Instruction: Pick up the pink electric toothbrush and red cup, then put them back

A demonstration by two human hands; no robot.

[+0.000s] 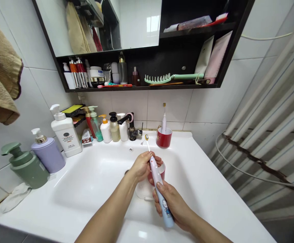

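Pink-blue toothbrush in RH, LH fwd

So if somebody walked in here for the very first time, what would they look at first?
Probably the pink-and-blue electric toothbrush over the white sink, with the left hand near its top and the right hand lower down. Next, perhaps the shiny red cup on the sink's back ledge, with another toothbrush standing in it. Higher up, a mint-green hairbrush lies on the dark shelf.

Pale tiled walls carry a dark mirrored cabinet — a striped curtain hangs right.
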